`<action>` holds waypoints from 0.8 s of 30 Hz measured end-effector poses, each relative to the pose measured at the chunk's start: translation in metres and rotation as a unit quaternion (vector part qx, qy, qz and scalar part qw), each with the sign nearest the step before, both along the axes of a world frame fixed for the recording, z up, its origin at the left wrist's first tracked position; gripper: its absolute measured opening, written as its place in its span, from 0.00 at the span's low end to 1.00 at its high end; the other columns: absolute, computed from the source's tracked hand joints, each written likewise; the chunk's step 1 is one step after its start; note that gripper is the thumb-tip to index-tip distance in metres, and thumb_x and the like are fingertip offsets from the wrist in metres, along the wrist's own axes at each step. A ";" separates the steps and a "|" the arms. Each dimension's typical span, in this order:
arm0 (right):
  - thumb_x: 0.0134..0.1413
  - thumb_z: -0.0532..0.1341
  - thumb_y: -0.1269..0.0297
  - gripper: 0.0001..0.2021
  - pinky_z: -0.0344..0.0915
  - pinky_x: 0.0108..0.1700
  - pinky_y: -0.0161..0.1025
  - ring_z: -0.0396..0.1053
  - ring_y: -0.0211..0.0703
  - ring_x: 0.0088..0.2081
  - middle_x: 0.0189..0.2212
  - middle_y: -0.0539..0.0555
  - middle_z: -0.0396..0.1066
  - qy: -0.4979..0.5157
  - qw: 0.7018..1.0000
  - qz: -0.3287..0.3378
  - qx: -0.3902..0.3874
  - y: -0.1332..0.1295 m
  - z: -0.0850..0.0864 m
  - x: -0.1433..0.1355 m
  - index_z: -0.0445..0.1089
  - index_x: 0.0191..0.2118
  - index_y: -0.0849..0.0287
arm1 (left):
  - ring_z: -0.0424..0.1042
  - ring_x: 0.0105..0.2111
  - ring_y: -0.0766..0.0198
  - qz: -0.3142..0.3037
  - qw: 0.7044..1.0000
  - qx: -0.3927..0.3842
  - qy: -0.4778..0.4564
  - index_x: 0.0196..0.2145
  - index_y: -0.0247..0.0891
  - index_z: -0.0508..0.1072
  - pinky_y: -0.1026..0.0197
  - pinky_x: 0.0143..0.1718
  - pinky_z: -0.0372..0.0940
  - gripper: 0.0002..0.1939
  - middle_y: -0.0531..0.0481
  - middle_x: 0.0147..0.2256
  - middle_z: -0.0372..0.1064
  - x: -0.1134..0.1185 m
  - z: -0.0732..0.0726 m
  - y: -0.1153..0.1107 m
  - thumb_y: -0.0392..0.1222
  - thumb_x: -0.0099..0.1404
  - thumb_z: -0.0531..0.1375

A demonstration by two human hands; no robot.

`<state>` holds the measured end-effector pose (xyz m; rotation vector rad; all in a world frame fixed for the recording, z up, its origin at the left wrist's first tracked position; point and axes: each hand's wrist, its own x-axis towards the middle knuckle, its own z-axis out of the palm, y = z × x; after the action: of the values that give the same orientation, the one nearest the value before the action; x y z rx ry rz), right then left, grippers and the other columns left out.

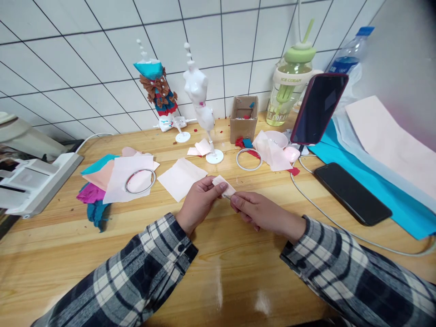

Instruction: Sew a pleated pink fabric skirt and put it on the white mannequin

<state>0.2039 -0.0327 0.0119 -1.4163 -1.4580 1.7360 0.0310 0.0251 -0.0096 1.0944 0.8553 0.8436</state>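
On a wooden table, a stack of pink, turquoise and magenta sheets topped by a metal ring lies at left, with a flat pale pink sheet nearer the middle. The left hand, thumb and fingers closed, pinches a small folded pale pink piece at front centre, and the right hand, fingers curled, meets its lower right end. Just behind stands a bare white mannequin; further right lies a black phone.

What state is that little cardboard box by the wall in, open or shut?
Open: no lid covers the top of the cardboard box, and red and blue scraps show inside.
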 end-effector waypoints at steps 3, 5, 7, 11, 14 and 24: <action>0.65 0.48 0.49 0.17 0.55 0.15 0.28 0.53 0.32 0.18 0.20 0.44 0.53 -0.005 1.000 0.004 0.002 0.000 0.001 0.000 0.59 0.31 0.57 | 0.69 0.29 0.65 -0.001 1.000 -0.001 -0.002 0.32 0.35 0.74 0.61 0.33 0.64 0.11 0.49 0.29 0.73 0.000 0.000 0.000 0.46 0.57 0.67; 0.65 0.48 0.50 0.17 0.55 0.15 0.28 0.53 0.32 0.18 0.20 0.45 0.54 -0.011 1.000 0.005 0.003 0.000 0.001 -0.001 0.59 0.31 0.57 | 0.69 0.28 0.65 0.001 1.000 -0.002 -0.003 0.31 0.35 0.73 0.61 0.33 0.63 0.11 0.49 0.29 0.73 0.000 -0.001 -0.001 0.46 0.57 0.67; 0.65 0.49 0.51 0.16 0.55 0.15 0.28 0.54 0.32 0.19 0.21 0.45 0.54 -0.014 1.000 0.005 0.007 0.001 0.002 -0.001 0.59 0.31 0.56 | 0.69 0.28 0.65 0.004 1.000 -0.002 -0.003 0.31 0.35 0.73 0.61 0.33 0.63 0.11 0.49 0.28 0.73 0.000 -0.001 -0.001 0.45 0.57 0.67; 0.65 0.48 0.51 0.17 0.54 0.16 0.28 0.54 0.31 0.18 0.20 0.45 0.55 -0.018 1.000 0.010 0.016 0.001 0.001 0.000 0.57 0.30 0.56 | 0.70 0.30 0.64 0.008 1.000 -0.005 -0.016 0.31 0.34 0.74 0.61 0.36 0.64 0.11 0.49 0.29 0.74 0.001 -0.001 0.000 0.45 0.57 0.68; 0.65 0.49 0.51 0.17 0.54 0.16 0.28 0.54 0.31 0.18 0.20 0.45 0.55 -0.019 0.999 0.012 0.022 0.001 0.001 -0.001 0.57 0.29 0.57 | 0.70 0.30 0.64 0.019 0.999 -0.010 -0.040 0.30 0.34 0.73 0.61 0.37 0.64 0.11 0.50 0.29 0.74 0.002 0.000 0.000 0.44 0.56 0.68; 0.67 0.44 0.50 0.17 0.56 0.18 0.29 0.56 0.32 0.15 0.15 0.43 0.58 0.011 1.000 -0.019 0.005 -0.005 0.000 -0.004 0.57 0.32 0.56 | 0.67 0.28 0.69 0.052 0.996 -0.031 -0.065 0.29 0.34 0.74 0.65 0.32 0.62 0.10 0.52 0.27 0.72 0.005 0.003 -0.001 0.42 0.55 0.69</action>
<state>0.1996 -0.0379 0.0119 -1.4076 -1.4168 1.7128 0.0361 0.0241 -0.0064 0.9369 0.8294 0.9578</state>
